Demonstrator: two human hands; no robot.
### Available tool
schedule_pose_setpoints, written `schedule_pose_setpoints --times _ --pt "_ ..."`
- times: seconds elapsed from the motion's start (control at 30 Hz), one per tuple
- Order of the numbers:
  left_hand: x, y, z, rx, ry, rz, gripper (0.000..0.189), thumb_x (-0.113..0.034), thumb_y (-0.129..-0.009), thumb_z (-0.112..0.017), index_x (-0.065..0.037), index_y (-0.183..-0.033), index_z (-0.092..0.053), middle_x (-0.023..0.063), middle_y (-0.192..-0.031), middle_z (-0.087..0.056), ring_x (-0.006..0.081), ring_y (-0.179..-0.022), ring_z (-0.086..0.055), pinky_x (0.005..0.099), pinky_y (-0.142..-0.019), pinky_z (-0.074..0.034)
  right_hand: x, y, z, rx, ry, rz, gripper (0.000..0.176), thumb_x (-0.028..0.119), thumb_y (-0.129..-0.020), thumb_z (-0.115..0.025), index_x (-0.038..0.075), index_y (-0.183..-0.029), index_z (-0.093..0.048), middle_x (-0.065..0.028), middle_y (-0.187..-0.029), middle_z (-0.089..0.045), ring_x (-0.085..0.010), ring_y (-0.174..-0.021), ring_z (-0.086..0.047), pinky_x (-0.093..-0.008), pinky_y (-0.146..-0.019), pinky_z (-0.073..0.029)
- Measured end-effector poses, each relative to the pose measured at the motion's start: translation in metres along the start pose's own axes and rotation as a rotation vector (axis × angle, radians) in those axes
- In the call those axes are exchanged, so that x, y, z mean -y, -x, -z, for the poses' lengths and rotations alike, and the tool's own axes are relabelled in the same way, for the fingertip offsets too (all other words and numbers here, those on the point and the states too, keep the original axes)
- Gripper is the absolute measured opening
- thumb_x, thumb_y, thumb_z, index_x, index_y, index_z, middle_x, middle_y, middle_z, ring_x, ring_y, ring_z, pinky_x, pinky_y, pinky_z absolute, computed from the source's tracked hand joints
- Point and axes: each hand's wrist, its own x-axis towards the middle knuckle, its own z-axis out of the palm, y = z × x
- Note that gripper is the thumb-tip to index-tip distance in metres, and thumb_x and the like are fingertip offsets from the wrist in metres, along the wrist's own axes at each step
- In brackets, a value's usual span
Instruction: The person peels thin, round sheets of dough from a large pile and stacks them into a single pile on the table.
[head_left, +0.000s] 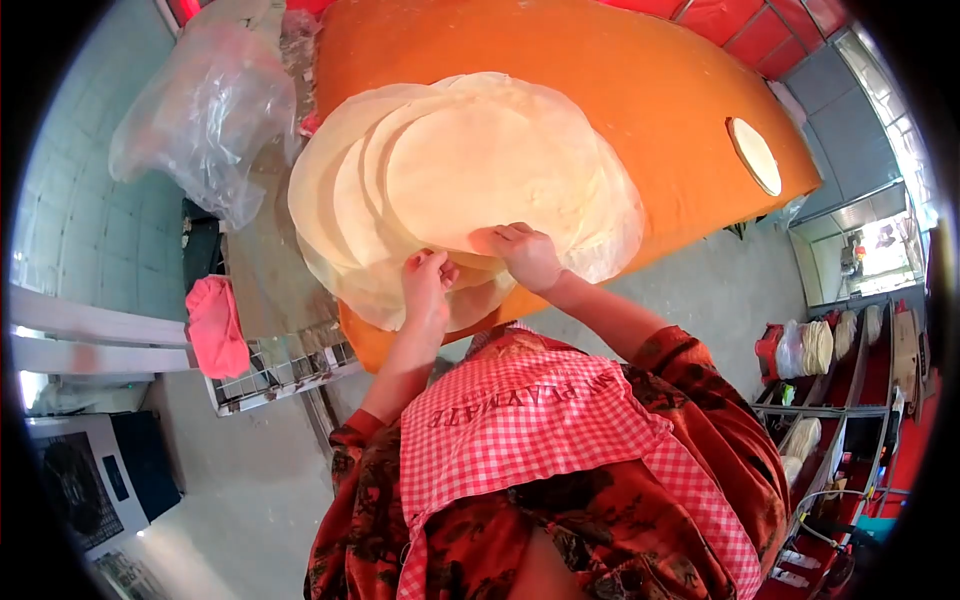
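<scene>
Several thin, pale round flatbreads (480, 165) lie overlapped in a wide pile in front of me. At the near edge of the top one, my right hand (525, 255) is closed, with thumb and fingers pinching the rim. A little to the left, my left hand (428, 290) is also closed at that edge, its fingertips pressed together on the rim. The parts of the flatbread under my fingertips are hidden. Other sheets show beneath and between my hands.
An orange-covered table (690, 130) bears the pile and a smaller round flatbread (754, 156) at far right. Clear plastic bags (215, 110) hang at the left, above a pink cloth (216, 327). Shelves (840, 400) with stacked goods stand at the right.
</scene>
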Motion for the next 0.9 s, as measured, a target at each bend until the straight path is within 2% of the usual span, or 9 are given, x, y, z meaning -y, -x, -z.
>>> schedule_pose_setpoints --times 0.23,0.43,0.5,0.53,0.6,0.63,0.73,0.8,0.9 --pt "-0.002 0.002 0.0 0.151 0.144 -0.023 0.014 -0.01 -0.09 -0.055 -0.004 -0.102 -0.053 0.0105 -0.101 -0.061 0.0249 -0.094 -0.061 0.0401 -0.088 -0.051 0.026 0.003 0.027 -0.008 -0.077 -0.06 0.037 0.018 -0.073 -0.064 0.007 -0.109 -0.06 -0.0059 -0.12 -0.056 -0.0252 -0.113 -0.052 -0.0423 -0.078 -0.048" --pt "-0.029 0.014 -0.015 0.294 0.257 0.029 0.022 -0.014 -0.092 -0.051 -0.004 -0.112 -0.049 0.0141 -0.11 -0.06 0.0295 -0.102 -0.06 0.0446 -0.093 -0.049 -0.001 -0.01 -0.002 -0.147 -0.173 -0.068 0.021 0.021 -0.08 -0.06 0.011 -0.098 -0.065 -0.0049 -0.094 -0.067 -0.0249 -0.088 -0.065 -0.0396 -0.067 -0.054" --pt "-0.036 0.011 -0.013 0.296 0.26 0.029 0.024 -0.013 -0.091 -0.053 -0.005 -0.113 -0.049 0.014 -0.109 -0.06 0.0287 -0.102 -0.06 0.044 -0.092 -0.049 -0.046 -0.036 -0.007 0.116 0.157 0.032 0.011 0.017 -0.081 -0.055 0.013 -0.086 -0.065 -0.0039 -0.075 -0.066 -0.0259 -0.071 -0.067 -0.0396 -0.059 -0.055" --pt "-0.035 0.01 -0.011 0.217 0.215 -0.014 0.026 -0.012 -0.09 -0.054 -0.006 -0.114 -0.048 0.0133 -0.108 -0.059 0.0271 -0.101 -0.06 0.0433 -0.091 -0.049 -0.049 -0.062 0.031 0.194 0.19 0.021 0.011 0.013 -0.081 -0.052 0.014 -0.08 -0.062 -0.0047 -0.07 -0.063 -0.0269 -0.068 -0.066 -0.0409 -0.057 -0.054" --pt "-0.037 0.004 -0.009 0.062 0.131 -0.112 0.031 -0.011 -0.088 -0.057 -0.006 -0.117 -0.047 0.0118 -0.105 -0.059 0.0239 -0.098 -0.059 0.0419 -0.089 -0.049 -0.067 -0.107 0.086 0.008 0.045 -0.034 0.011 0.012 -0.079 -0.053 0.015 -0.079 -0.064 -0.0076 -0.071 -0.064 -0.0258 -0.064 -0.065 -0.0396 -0.055 -0.052" --pt "-0.033 -0.005 -0.003 -0.083 0.021 -0.189 0.036 -0.009 -0.085 -0.06 -0.005 -0.119 -0.046 0.0081 -0.101 -0.057 0.0188 -0.093 -0.057 0.038 -0.084 -0.049 -0.084 -0.128 0.1 -0.089 0.19 0.093 0.012 0.009 -0.078 -0.053 0.015 -0.08 -0.064 -0.0081 -0.07 -0.063 -0.0259 -0.063 -0.064 -0.0384 -0.054 -0.05" --pt "-0.035 -0.013 0.006 -0.197 0.025 -0.216 0.034 -0.009 -0.085 -0.06 -0.004 -0.116 -0.048 0.0054 -0.1 -0.056 0.0158 -0.091 -0.055 0.0349 -0.08 -0.049 -0.03 -0.133 0.147 -0.216 0.207 0.016 0.014 0.005 -0.076 -0.052 0.013 -0.081 -0.064 -0.0079 -0.071 -0.062 -0.0265 -0.062 -0.062 -0.0382 -0.053 -0.049" --pt "-0.037 -0.018 0.01 -0.132 0.015 -0.166 0.025 -0.008 -0.086 -0.059 -0.005 -0.108 -0.049 0.0054 -0.098 -0.057 0.0177 -0.089 -0.057 0.0339 -0.077 -0.05 -0.009 -0.107 0.108 -0.263 0.103 0.024 0.014 0.005 -0.075 -0.053 0.012 -0.081 -0.063 -0.0078 -0.074 -0.062 -0.026 -0.066 -0.063 -0.0379 -0.053 -0.05" --pt "-0.035 -0.027 0.009 -0.118 0.097 -0.109 0.013 -0.004 -0.086 -0.057 -0.006 -0.096 -0.048 0.0065 -0.092 -0.058 0.0209 -0.082 -0.06 0.0354 -0.077 -0.052 -0.015 -0.062 0.01 -0.034 0.139 0.002 0.021 0.005 -0.074 -0.053 0.015 -0.086 -0.066 -0.0068 -0.076 -0.061 -0.0259 -0.07 -0.063 -0.0375 -0.056 -0.051"
